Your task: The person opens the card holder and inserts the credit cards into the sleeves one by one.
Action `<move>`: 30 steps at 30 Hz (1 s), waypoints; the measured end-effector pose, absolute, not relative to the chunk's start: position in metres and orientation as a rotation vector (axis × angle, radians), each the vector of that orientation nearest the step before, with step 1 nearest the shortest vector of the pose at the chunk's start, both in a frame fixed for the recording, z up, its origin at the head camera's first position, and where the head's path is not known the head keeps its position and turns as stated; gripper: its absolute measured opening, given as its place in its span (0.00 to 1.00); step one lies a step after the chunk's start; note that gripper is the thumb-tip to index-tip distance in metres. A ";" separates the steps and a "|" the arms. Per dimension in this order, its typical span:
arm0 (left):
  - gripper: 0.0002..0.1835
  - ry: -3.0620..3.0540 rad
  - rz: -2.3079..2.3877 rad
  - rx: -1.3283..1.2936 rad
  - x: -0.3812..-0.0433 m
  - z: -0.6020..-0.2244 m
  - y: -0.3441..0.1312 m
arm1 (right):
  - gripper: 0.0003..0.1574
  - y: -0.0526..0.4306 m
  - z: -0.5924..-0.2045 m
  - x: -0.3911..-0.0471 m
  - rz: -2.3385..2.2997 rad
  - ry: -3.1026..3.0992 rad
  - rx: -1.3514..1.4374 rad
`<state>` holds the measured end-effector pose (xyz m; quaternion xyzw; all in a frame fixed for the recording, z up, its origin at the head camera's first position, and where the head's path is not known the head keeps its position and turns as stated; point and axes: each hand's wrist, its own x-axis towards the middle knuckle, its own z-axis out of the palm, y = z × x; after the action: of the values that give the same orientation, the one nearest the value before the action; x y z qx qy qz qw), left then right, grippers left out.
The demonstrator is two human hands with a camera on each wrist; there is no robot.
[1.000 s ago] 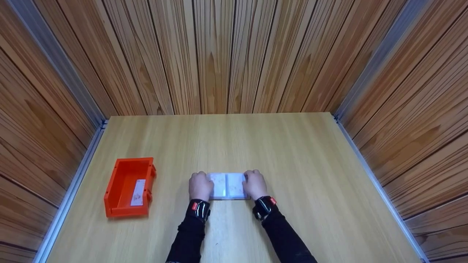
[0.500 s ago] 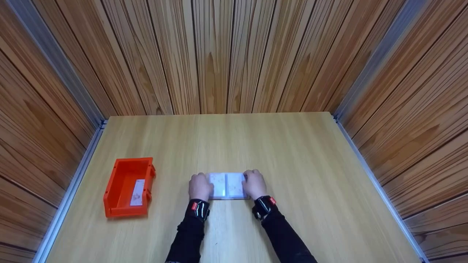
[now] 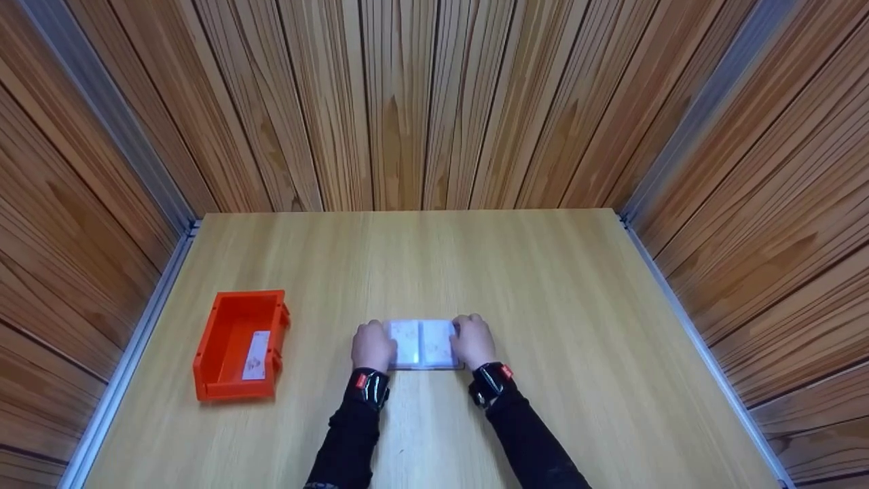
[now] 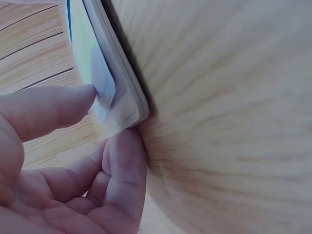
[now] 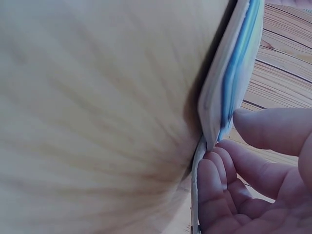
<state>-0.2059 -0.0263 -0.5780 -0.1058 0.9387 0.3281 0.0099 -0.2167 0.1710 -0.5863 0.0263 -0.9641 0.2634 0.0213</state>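
Note:
A flat card holder (image 3: 422, 345) lies spread open on the table, two whitish-blue panels side by side with a fold between them. My left hand (image 3: 372, 346) grips its left end; in the left wrist view the thumb presses on a bluish card-like sheet (image 4: 101, 73) while curled fingers meet the rounded corner. At the right end my right hand (image 3: 474, 341) pinches the edge. In the right wrist view that thumb (image 5: 258, 126) touches the blue-edged face, and the fingers lie against a thin pale strip (image 5: 195, 190) at the corner. The underside is hidden.
An orange open-front bin (image 3: 234, 346) stands on the left of the wooden table (image 3: 543, 285), with a white label (image 3: 256, 355) inside on its right wall. Wood-plank walls (image 3: 400, 102) with metal rails (image 3: 706, 373) enclose the table at the back and both sides.

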 end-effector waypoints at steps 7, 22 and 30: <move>0.12 2.917 1.019 -0.335 -0.207 -0.579 -0.027 | 0.16 0.171 -0.586 -0.217 0.806 -2.988 0.093; 0.04 2.989 1.075 -0.316 -0.205 -0.577 -0.025 | 0.14 0.169 -0.578 -0.225 0.812 -2.985 0.079; 0.07 2.967 1.066 -0.325 -0.205 -0.576 -0.025 | 0.16 0.164 -0.576 -0.231 0.788 -3.002 0.137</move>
<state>-0.2047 -0.0247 -0.5761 -0.1026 0.9361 0.3362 -0.0138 -0.2305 0.1643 -0.5757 0.0442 -0.9661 0.2536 0.0174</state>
